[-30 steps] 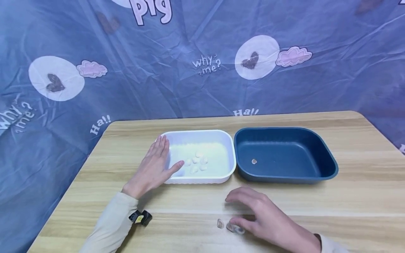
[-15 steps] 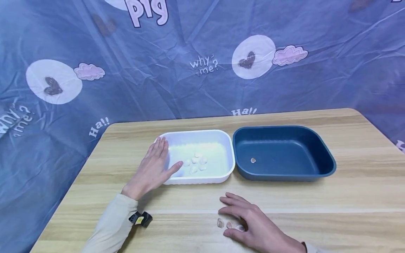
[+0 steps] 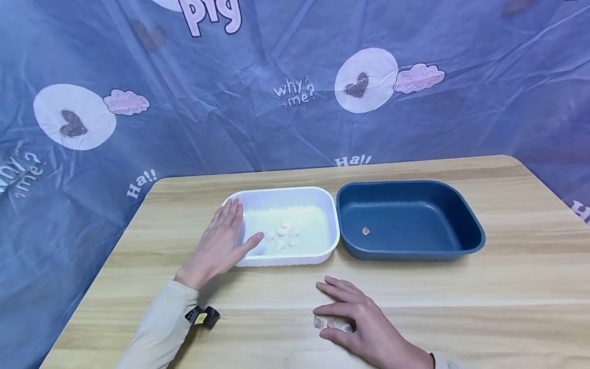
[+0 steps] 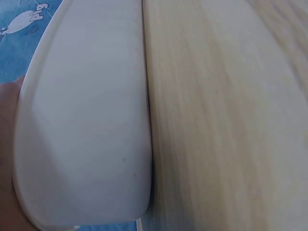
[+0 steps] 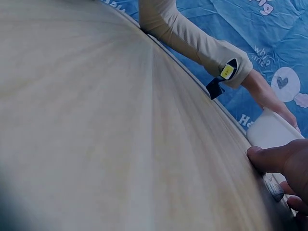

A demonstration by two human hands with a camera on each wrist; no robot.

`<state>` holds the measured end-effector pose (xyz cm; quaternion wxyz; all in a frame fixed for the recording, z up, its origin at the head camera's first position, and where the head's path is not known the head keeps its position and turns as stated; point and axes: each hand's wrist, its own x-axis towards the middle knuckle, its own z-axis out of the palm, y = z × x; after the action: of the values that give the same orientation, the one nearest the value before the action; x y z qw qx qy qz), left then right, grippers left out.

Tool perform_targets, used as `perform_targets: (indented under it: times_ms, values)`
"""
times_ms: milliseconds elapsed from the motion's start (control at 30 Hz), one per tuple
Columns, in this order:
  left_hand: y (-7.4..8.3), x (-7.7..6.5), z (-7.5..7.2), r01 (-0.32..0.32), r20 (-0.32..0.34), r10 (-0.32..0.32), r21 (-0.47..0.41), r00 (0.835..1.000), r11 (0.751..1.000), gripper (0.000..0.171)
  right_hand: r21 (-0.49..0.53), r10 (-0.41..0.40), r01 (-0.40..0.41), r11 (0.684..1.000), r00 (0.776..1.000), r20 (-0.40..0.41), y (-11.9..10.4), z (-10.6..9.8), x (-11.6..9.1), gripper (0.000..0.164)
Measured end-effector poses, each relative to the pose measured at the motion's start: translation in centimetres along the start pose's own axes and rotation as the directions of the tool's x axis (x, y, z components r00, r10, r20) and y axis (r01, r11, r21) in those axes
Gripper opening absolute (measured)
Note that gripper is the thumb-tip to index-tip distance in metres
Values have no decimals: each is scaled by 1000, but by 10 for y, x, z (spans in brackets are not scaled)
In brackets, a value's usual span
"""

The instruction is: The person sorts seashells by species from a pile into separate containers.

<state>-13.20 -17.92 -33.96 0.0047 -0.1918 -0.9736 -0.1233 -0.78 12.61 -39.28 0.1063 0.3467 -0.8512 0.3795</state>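
My left hand (image 3: 215, 249) rests on the left end of a white plastic tub (image 3: 281, 261), its fingers straight along the rim and the thumb out over the inside. Several pale seashells (image 3: 281, 232) lie in that tub. One small brownish shell (image 3: 366, 231) is in the dark blue tub (image 3: 410, 254) beside it. On the table, my right hand (image 3: 366, 328) is spread around a few shells (image 3: 318, 322), thumb on the near side and fingers on the far side. A ridged shell (image 5: 274, 187) shows by its thumb in the right wrist view; contact is unclear.
The tubs stand side by side on a wooden table (image 3: 258, 318), toward its back edge. A printed blue cloth (image 3: 207, 118) hangs behind. A black wrist strap device (image 3: 203, 317) sits on the left sleeve.
My right hand has moved left and settled lower around the shells on the table. The left hand stays on the white tub. The head view has shifted slightly.
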Motion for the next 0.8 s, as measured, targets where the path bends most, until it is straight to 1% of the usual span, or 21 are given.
perform_targets:
  times_ms: [200,367,600,800]
  values:
    - [0,3,-2,-4,-2,4,4,1000,1000,94,-10,-10,10,1000,1000,2,2,0,5,28]
    - [0,1,-1,0,-2,0,-6,1000,1000,94,12,-4,4,1000,1000,7,3,2,8,24]
    - [-1,2,-1,-2,-3,2,2,1000,1000,93,31,-1,1,1000,1000,-2,5,3,9,21]
    - [1,1,-2,2,2,-2,-2,1000,1000,93,61,-20,18,998,1000,23,7,4,11,17]
